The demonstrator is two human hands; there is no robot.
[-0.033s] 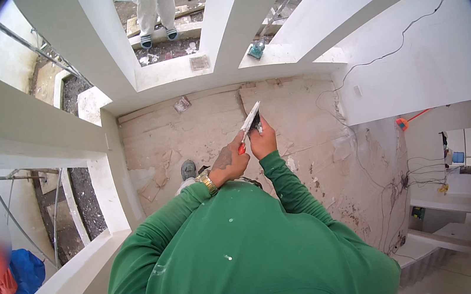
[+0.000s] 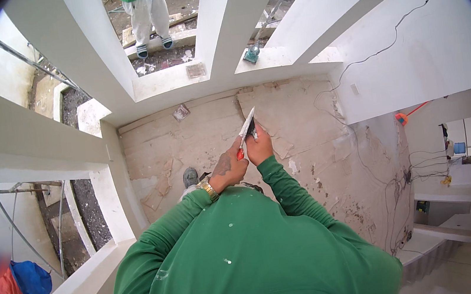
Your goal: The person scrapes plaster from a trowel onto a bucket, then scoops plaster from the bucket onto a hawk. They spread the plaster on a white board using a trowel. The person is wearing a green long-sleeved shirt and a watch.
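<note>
My left hand (image 2: 231, 168), with a gold watch at the wrist, is closed around the red handle of a putty knife (image 2: 248, 123). White paste coats its narrow-looking blade, which points up and away from me. Close beside it, my right hand (image 2: 260, 147) grips a dark flat piece (image 2: 251, 129) with white smears, held against or just next to the blade. The fingers hide most of that piece, so its kind is unclear. Both hands are in front of my torso, above the stained floor (image 2: 306, 138).
Ahead stand white pillars and a ledge with a teal object (image 2: 252, 54) and a small square plate (image 2: 195, 70). Another person (image 2: 147, 22) stands beyond. Cables (image 2: 397, 179) trail along the right side. Blue cloth (image 2: 32, 286) hangs at the left. An orange broom head (image 2: 402, 119) lies right.
The whole view has shifted slightly. My hands keep nearly the same pose, with the putty knife and the dark piece still together. The other person's arms show a little more.
</note>
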